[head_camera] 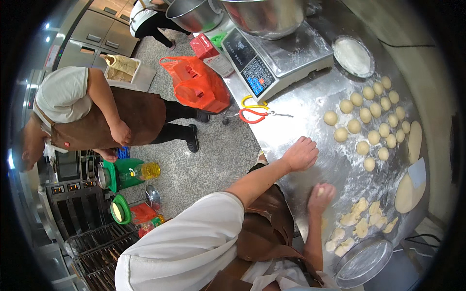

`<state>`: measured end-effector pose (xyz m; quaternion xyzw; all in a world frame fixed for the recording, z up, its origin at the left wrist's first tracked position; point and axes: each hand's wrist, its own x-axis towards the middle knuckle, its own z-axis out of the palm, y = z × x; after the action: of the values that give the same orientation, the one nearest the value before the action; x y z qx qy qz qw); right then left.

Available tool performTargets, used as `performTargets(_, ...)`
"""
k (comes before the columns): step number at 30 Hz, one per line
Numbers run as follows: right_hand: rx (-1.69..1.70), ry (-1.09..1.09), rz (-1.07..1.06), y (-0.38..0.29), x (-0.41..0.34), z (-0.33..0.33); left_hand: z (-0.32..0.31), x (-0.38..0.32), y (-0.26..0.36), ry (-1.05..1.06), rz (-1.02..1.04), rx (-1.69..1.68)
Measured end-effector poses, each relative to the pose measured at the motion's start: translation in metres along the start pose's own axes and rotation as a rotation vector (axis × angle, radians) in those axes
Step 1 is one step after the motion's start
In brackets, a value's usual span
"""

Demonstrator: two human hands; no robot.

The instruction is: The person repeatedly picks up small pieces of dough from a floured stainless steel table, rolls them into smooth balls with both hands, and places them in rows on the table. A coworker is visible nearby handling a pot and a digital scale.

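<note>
On the steel worktable [302, 142], my left hand [301, 153] is curled palm-down; whether dough lies beneath it is hidden. My right hand [322, 198] is nearer the table's front edge, its fingers curled around a small piece of dough [320, 191]. Beyond both hands, several round dough balls [365, 115] sit in rows on floured steel. Irregular dough pieces [360, 207] lie to the right of my right hand. Two flattened dough slabs [410, 192] rest near the far edge, with a pale scraper [417, 172] over one of them.
A digital scale [284, 54] carries a large steel bowl [269, 18]. Scissors [255, 115] with red handles lie beside it. A flour bowl [353, 56] stands behind the dough balls, and a round pan [364, 262] at right. A co-worker [109, 112] in a brown apron stands across the floor.
</note>
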<state>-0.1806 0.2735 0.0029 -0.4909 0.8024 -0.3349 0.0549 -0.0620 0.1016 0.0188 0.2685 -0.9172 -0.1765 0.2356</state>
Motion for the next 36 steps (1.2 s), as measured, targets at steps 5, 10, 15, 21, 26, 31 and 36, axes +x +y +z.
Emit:
performTargets(5, -0.046, 0.133, 0.018, 0.010, 0.079, 0.017, -0.002, 0.010, 0.002, -0.003, 0.011, -0.026)
performTargets(10, 0.029, 0.088, -0.130, -0.020, 0.013, 0.015, -0.001, 0.003, 0.000, -0.083, -0.030, -0.038)
performTargets(15, -0.042, 0.127, 0.008, 0.028, 0.038, 0.012, -0.003, 0.006, -0.002, -0.094, -0.016, -0.035)
performTargets(21, 0.012, 0.083, -0.029, -0.026, 0.022, 0.032, -0.002, 0.003, -0.004, -0.028, -0.013, -0.039)
performTargets(26, -0.033, 0.141, -0.060, 0.017, -0.005, 0.021, 0.000, 0.007, -0.008, -0.123, -0.010, -0.099)
performTargets(31, -0.076, 0.191, 0.080, -0.025, 0.055, 0.041, 0.009, 0.007, -0.009, -0.090, -0.026, 0.020)
performTargets(36, 0.129, 0.122, 0.088, -0.031, 0.014, 0.016, -0.006, 0.014, -0.005, -0.082, -0.016, 0.025)
